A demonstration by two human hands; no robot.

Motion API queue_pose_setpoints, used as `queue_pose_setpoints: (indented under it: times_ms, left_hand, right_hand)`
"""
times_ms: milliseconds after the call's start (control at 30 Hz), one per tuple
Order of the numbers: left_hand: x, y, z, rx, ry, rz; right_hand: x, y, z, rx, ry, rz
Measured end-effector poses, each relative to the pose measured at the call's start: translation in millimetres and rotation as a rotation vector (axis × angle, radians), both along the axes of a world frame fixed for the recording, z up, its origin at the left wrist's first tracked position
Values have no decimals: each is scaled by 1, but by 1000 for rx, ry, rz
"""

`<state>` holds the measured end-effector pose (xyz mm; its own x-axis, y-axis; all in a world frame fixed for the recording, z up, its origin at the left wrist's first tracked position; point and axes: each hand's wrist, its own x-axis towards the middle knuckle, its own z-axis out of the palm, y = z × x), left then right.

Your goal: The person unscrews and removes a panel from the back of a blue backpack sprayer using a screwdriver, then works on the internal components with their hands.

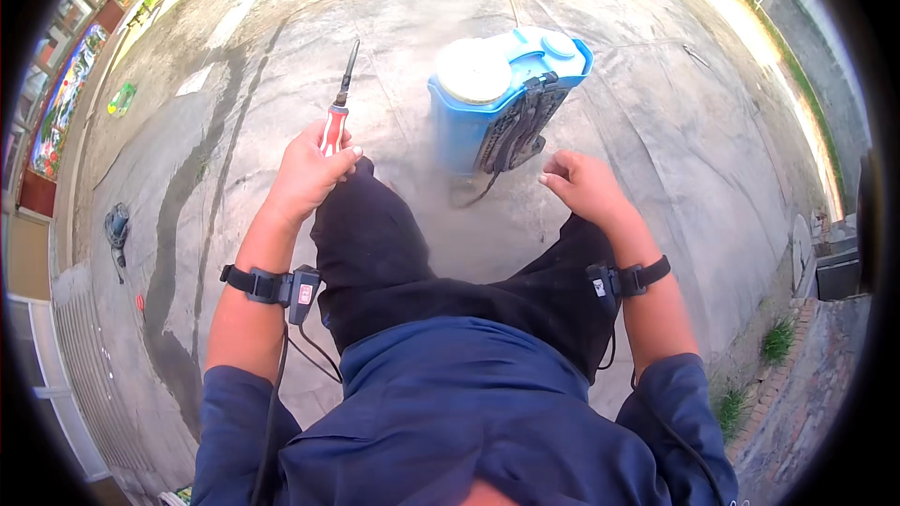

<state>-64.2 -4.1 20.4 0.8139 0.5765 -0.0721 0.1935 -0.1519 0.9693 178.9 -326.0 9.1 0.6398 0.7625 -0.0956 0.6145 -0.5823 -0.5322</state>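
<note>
The dark blue shirt [459, 384] lies closest, filling the lower centre of the frame, with black trousers [375, 230] above it. Left of centre, the left hand [314, 169] is wrapped around the red-and-white handle of a screwdriver [335, 129], its shaft pointing up the frame. Right of centre, the right hand [586, 186] has its fingers loosely curled beside the thumb; whether anything small sits between them I cannot tell. Between and beyond the hands, in the upper centre, a blue tank [456, 136] stands on the ground [656, 131], its round pale lid [473, 70] in place and dark straps [525, 117] down one side. Neither hand touches it, so work on it seems paused or not yet begun; how much is done or left cannot be judged. The tank's far side is hidden, its base blurred, and a dark tool [116, 230] at far left is too small to identify.
</note>
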Motion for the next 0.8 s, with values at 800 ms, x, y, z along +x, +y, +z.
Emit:
queue_pose_setpoints:
  times_ms: [800]
  left_hand:
    - [79,24,-48,-214,-43,-140]
  right_hand:
    - [-39,-120,25,-361,21,-300]
